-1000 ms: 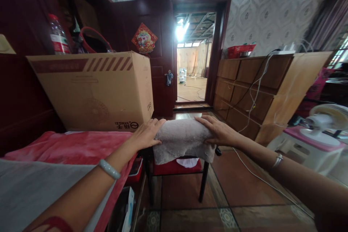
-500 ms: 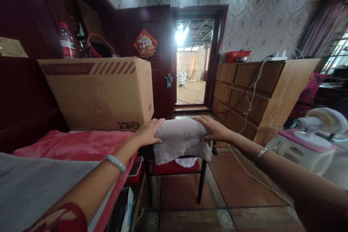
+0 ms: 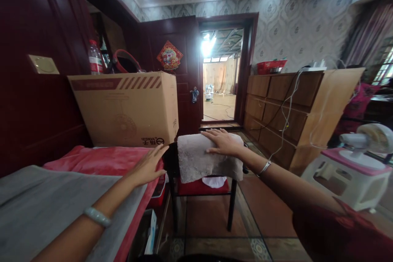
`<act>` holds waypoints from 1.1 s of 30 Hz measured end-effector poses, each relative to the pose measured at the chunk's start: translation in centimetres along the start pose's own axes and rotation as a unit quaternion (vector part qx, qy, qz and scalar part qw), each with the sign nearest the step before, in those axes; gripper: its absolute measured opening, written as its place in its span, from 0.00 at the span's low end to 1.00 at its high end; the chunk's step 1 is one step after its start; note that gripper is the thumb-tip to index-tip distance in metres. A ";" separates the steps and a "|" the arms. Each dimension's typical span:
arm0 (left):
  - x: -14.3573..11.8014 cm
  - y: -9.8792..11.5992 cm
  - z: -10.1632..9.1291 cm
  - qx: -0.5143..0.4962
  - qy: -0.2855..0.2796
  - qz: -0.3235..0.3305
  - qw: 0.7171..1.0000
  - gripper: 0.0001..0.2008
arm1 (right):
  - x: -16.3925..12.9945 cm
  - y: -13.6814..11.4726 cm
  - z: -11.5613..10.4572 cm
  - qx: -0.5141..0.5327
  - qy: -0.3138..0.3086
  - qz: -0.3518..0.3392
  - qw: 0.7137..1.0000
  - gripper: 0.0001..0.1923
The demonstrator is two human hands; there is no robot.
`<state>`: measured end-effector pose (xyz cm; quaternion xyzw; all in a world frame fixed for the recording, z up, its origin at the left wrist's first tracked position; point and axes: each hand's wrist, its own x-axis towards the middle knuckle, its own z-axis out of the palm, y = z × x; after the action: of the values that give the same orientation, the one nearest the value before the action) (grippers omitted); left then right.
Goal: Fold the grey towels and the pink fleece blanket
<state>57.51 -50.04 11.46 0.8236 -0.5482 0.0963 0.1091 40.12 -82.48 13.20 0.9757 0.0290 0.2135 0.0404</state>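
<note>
Resting flat, right hand [image 3: 222, 142] on top of one folded grey towel [image 3: 206, 157], fingers spread and open, pressing rather than gripping, likely to keep it seated. Draped over the top of one dark chair [image 3: 202, 196], towel hanging down the front. Hovering just above one red blanket [image 3: 101, 159] on the bed, left hand [image 3: 147, 166], fingers open, holding nothing. Standing behind on the bed, one cardboard box [image 3: 129, 108]; behind it, one bottle [image 3: 95, 57]. Off right, one small fan [image 3: 367, 141].
</note>
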 end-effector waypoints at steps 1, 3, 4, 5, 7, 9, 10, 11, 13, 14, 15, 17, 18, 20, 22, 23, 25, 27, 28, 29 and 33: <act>-1.1 -0.2 0.0 0.002 -0.003 -0.007 1.000 0.41 | -0.1 -0.4 0.3 -0.008 0.004 0.001 1.000 0.44; -3.7 -0.6 0.0 0.004 -0.010 -0.021 1.000 0.40 | -0.5 -0.9 0.7 -0.020 0.017 0.000 1.000 0.42; -5.1 -0.9 0.1 0.002 -0.013 -0.028 1.000 0.39 | -0.6 -1.1 0.8 -0.024 0.022 0.001 0.999 0.42; -6.6 -1.3 0.3 -0.001 -0.012 -0.037 0.999 0.39 | -0.8 -1.2 0.8 -0.029 0.023 0.003 0.999 0.42; -9.9 -2.3 0.7 -0.004 0.003 -0.059 0.998 0.38 | -0.9 -1.3 0.8 -0.035 0.021 0.010 0.999 0.42; -13.4 -3.6 1.3 0.008 0.038 -0.089 0.995 0.37 | -0.8 -1.1 0.6 -0.035 0.010 0.016 0.999 0.42; -15.2 -4.2 1.5 0.019 0.058 -0.109 0.992 0.37 | -0.8 -1.0 0.5 -0.033 0.002 0.017 0.999 0.41; -17.1 -4.8 1.7 0.031 0.075 -0.136 0.987 0.36 | -0.7 -1.0 0.4 -0.032 -0.006 0.020 0.999 0.41; -21.0 -5.6 1.8 0.050 0.092 -0.199 0.974 0.35 | -0.7 -1.2 0.4 -0.031 -0.004 0.030 0.999 0.40; -23.0 -5.8 1.7 0.055 0.088 -0.227 0.968 0.34 | -0.7 -1.6 0.5 -0.030 0.013 0.031 0.999 0.39; -25.1 -5.9 1.4 0.057 0.074 -0.250 0.964 0.33 | -0.7 -2.4 0.8 -0.027 0.040 0.027 0.998 0.38; -29.3 -5.5 0.6 0.055 0.028 -0.284 0.957 0.31 | -0.4 -4.9 1.8 0.001 0.103 -0.012 0.995 0.35; -31.3 -5.1 0.1 0.053 0.001 -0.303 0.952 0.31 | -0.3 -6.8 2.5 0.029 0.123 -0.042 0.991 0.33; -35.2 -3.9 -0.9 0.052 -0.055 -0.354 0.932 0.31 | -0.1 -11.4 4.6 0.105 0.120 -0.107 0.981 0.31; -38.8 -2.4 -1.9 0.053 -0.099 -0.410 0.905 0.33 | -0.1 -17.2 7.0 0.186 0.075 -0.180 0.963 0.27; -40.4 -1.6 -2.3 0.055 -0.111 -0.437 0.891 0.34 | -0.1 -20.2 8.3 0.221 0.049 -0.216 0.950 0.25; -43.2 0.3 -2.9 0.066 -0.113 -0.479 0.868 0.33 | 0.2 -26.5 10.5 0.274 0.001 -0.277 0.921 0.24; -45.6 2.0 -3.0 0.084 -0.101 -0.512 0.849 0.33 | 1.1 -32.4 11.9 0.311 -0.030 -0.322 0.894 0.25; -46.6 2.8 -2.9 0.092 -0.094 -0.528 0.839 0.32 | 1.7 -35.2 12.3 0.326 -0.039 -0.339 0.882 0.25; -47.5 3.5 -2.6 0.098 -0.087 -0.543 0.830 0.33 | 2.4 -37.8 12.4 0.339 -0.045 -0.352 0.872 0.26; -49.9 5.1 -0.7 0.122 -0.041 -0.568 0.813 0.33 | 4.9 -46.1 12.6 0.345 -0.075 -0.373 0.858 0.29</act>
<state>33.79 -7.71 -1.34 0.9981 0.0294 0.0500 0.0203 47.99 -37.11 -0.37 0.8563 0.4595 0.0847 -0.2202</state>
